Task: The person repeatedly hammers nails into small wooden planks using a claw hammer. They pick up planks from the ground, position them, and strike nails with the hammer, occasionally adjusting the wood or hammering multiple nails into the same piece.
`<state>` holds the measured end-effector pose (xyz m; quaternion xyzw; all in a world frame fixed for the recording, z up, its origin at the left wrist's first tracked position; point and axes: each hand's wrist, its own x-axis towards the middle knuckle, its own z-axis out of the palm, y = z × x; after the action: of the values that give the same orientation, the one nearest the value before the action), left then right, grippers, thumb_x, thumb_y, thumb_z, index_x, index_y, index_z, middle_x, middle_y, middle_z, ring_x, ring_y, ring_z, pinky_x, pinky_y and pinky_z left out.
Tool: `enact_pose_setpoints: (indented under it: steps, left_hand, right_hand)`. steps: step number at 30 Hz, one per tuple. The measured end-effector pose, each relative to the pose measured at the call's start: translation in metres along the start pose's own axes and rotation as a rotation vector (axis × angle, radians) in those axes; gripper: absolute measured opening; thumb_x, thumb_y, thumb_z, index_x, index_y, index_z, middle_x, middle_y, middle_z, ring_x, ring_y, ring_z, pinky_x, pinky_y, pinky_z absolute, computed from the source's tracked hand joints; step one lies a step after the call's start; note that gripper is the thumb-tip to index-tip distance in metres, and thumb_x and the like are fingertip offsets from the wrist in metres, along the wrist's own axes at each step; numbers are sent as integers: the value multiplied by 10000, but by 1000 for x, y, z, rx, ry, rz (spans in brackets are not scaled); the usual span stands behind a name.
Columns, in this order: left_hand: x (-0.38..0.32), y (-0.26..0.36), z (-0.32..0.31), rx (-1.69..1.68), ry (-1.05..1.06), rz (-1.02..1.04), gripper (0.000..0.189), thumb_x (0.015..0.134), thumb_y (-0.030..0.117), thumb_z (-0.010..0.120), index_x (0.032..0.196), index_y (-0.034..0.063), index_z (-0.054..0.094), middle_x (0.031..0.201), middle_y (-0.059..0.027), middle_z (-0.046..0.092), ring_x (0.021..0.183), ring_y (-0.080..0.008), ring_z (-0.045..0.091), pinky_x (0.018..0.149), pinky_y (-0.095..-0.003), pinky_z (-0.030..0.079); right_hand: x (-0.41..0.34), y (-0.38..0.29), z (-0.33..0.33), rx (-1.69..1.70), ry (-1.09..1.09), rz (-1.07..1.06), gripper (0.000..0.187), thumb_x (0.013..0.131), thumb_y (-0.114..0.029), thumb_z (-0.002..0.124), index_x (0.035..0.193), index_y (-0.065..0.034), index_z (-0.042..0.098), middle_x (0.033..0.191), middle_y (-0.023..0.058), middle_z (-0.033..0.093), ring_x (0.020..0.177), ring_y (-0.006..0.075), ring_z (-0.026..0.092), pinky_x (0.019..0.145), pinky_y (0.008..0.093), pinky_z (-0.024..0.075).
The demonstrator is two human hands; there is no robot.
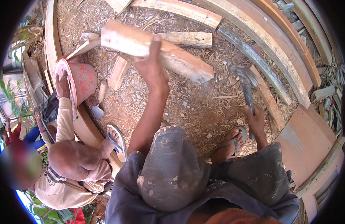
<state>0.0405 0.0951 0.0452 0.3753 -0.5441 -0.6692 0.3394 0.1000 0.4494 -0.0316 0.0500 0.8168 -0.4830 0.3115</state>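
My left hand (152, 67) grips a thick sawn timber block (186, 57) around its middle, thumb over the top face. The block is tilted across the view, its left end blurred. In my right hand (255, 116) is a claw hammer (246, 84), held by its dark handle with the head pointing away from me. Hammer and block are apart. Beneath them lies bare soil (186, 100) strewn with wood shavings. A short wood offcut (119, 72) rests on the ground left of my left wrist.
At left a co-worker sits with a hand on the rim of a pink bucket (84, 81). A trowel (99, 103) lies beside it. Long timber beams (262, 36) curve along the back right, and a plywood sheet (304, 145) lies at right. Another person is farther left.
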Motion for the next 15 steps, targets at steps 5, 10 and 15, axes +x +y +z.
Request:
enact_pose_setpoints:
  steps: [5,10,15]
  left_hand:
    - [-27,-26,-36,-67,179,-580,807,954,480,676,1497,12,307,1413,-201,423,1338,-350,433,1148,-464,393]
    - [-70,-52,-61,84,224,-846,844,972,560,610,1497,-20,293,1429,-232,409,1346,-382,432,1161,-446,404]
    - [-69,-36,-99,726,-423,-718,683,875,441,774,1352,14,534,1288,-178,515,1163,-289,534,952,-387,498]
  right_hand:
    - [0,4,16,-63,-14,9,422,974,-426,680,841,-30,623,618,-43,483,557,60,447,499,289,363]
    - [2,12,21,-73,-40,74,422,970,-427,684,832,-33,623,603,-31,498,543,67,473,495,291,378]
    - [0,10,29,83,37,-13,369,1002,-387,647,902,-33,619,629,-15,534,512,70,488,484,268,402]
